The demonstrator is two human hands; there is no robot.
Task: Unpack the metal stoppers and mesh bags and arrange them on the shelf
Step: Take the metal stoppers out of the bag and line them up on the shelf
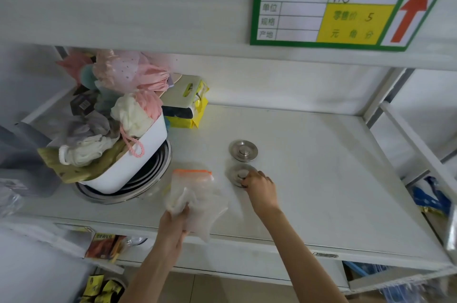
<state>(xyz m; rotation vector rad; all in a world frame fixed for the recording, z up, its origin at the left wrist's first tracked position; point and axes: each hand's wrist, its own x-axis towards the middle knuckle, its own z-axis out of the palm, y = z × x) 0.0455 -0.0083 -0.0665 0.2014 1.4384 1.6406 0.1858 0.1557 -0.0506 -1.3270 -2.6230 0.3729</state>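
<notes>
Two round metal stoppers lie on the white shelf (333, 179). The far stopper (243, 150) lies free. The near stopper (239, 174) is under the fingertips of my right hand (261, 190), which grips its edge. My left hand (176, 218) holds a clear plastic zip bag (197, 193) with an orange strip, just above the shelf's front part. To the left, a white tub (138, 154) is piled with pink, cream and green mesh bags (128, 94).
The tub rests in stacked metal basins (158, 176). A yellow package (191, 107) stands behind it. A green price sign (346, 5) hangs on the shelf edge above. Blue packs (430, 198) sit at the right, packets on lower shelves.
</notes>
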